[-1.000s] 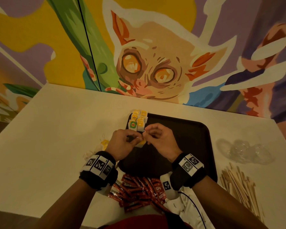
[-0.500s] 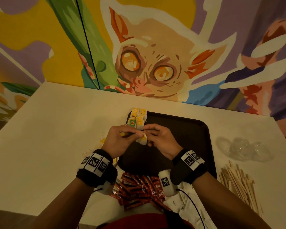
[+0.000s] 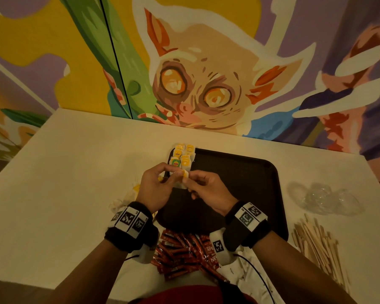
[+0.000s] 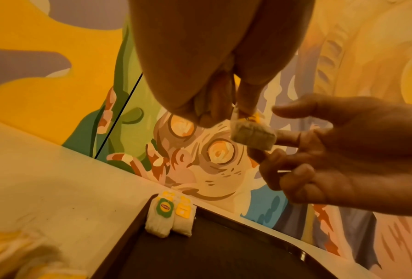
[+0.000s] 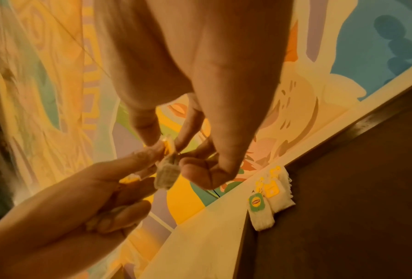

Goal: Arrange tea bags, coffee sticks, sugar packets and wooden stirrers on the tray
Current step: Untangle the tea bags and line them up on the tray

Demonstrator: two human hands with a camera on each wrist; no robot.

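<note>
Spreading under everything was the pale table (image 3: 59, 172), and on it the dark tray (image 3: 239, 185) lay with its long side running left to right in front of you. To the right of the tray sat the loose pile of wooden stirrers (image 3: 316, 244), their long axes pointing mostly away from you and slightly leftward. Just beside the tray's near edge lay the heap of red coffee sticks (image 3: 180, 251), crossed at many angles, with white sugar packets (image 3: 246, 273) to their right. In the tray's far left corner the placed tea bags (image 3: 182, 160) lay in short rows, their long axes pointing away from you and their yellow tags at the far ends.

Your left hand (image 3: 156, 189) and right hand (image 3: 211, 191) met above the left part of the tray, wrists apart and fingertips together. Between them you held one tea bag (image 4: 253, 137), off the tray and hanging with its long axis roughly downward. Your left thumb and fingers pinched its top by the yellow tag, and your right fingertips pinched the same end, the other right fingers loosely curled.
</note>
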